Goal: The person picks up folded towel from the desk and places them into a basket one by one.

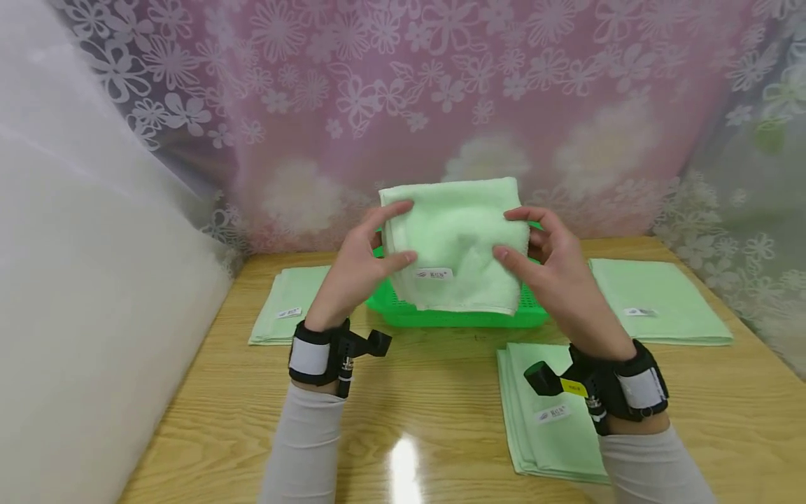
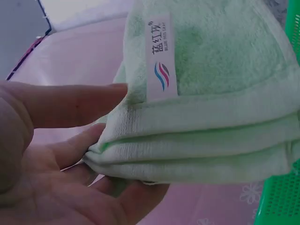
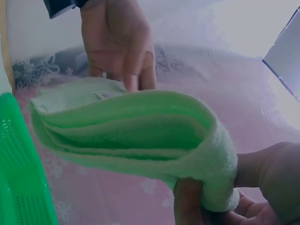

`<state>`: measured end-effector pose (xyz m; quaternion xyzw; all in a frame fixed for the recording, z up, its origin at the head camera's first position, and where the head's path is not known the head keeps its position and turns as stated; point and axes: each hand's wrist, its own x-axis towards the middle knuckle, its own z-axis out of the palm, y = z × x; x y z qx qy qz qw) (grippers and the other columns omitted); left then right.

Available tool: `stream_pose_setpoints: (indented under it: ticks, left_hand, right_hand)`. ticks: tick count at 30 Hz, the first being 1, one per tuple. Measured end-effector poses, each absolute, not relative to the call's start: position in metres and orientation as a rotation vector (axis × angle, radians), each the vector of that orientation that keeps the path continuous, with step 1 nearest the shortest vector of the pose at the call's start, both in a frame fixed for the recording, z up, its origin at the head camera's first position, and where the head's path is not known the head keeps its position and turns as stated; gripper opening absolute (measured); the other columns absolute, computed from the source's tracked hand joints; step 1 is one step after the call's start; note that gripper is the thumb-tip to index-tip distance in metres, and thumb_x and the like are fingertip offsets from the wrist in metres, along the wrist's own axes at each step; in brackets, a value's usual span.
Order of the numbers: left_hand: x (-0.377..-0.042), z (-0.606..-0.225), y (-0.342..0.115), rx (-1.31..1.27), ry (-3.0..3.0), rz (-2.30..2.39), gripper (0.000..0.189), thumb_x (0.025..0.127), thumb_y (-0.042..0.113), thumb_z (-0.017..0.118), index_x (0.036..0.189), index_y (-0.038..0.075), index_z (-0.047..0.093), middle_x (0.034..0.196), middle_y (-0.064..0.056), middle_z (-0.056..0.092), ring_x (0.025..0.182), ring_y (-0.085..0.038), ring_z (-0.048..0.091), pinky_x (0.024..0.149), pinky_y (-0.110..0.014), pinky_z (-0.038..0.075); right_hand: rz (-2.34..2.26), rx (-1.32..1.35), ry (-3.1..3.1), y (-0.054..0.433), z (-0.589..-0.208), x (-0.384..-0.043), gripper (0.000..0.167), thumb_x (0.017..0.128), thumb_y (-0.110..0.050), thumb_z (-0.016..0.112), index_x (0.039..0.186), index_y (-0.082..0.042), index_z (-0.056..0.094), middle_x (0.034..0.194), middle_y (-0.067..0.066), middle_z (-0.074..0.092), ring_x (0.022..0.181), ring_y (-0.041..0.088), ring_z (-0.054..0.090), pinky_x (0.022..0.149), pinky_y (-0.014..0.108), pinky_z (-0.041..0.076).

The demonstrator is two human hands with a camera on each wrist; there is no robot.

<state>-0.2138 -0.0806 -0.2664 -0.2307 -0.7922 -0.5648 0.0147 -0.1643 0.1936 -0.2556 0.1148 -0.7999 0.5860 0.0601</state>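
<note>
A folded light green towel [image 1: 460,238] with a small white label is held up in the air between both hands. The left hand [image 1: 362,259] grips its left edge, thumb on the front near the label and fingers behind, as the left wrist view shows along the stacked hems of the towel [image 2: 201,122]. On the right side, the right hand [image 1: 554,269] pinches the folded edge. In the right wrist view the towel [image 3: 211,154] shows its layers curving open, with the right hand [image 3: 262,187] at the fold. Behind the towel stands a green plastic basket [image 1: 466,320], partly hidden.
On the wooden table [image 1: 403,392] lie more folded green towels: one at the left [image 1: 292,301], partly behind the left arm, one at the right [image 1: 661,301], and a towel stack [image 1: 554,434] partly under the right forearm. A flowered curtain [image 1: 441,105] hangs behind.
</note>
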Motion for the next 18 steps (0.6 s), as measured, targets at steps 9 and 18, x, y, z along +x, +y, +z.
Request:
stream_pose_setpoints:
  ticks: [9, 18]
  left_hand:
    - [-0.219, -0.272, -0.064, -0.735, -2.677, -1.524, 0.094, 0.098, 0.007, 0.073, 0.168, 0.037, 0.018, 0.177, -0.005, 0.006, 0.164, -0.027, 0.017, 0.115, -0.055, 0.044]
    - [-0.229, -0.274, -0.062, -0.738, -2.532, -1.517, 0.055, 0.099, 0.002, 0.07, 0.148, 0.026, 0.061, 0.142, -0.008, 0.055, 0.119, -0.025, 0.048, 0.083, -0.039, 0.045]
  right_hand:
    - [1.728, 0.34, -2.498, 0.206, -0.256, -0.173, 0.051, 0.107, -0.026, 0.062, 0.153, -0.02, 0.041, 0.136, 0.009, 0.064, 0.111, 0.015, 0.062, 0.079, 0.025, 0.058]
    - [1.592, 0.31, -2.498, 0.208, -0.26, -0.18, 0.049, 0.108, -0.022, 0.06, 0.154, -0.021, 0.043, 0.144, 0.012, 0.059, 0.121, 0.018, 0.058, 0.08, 0.021, 0.056]
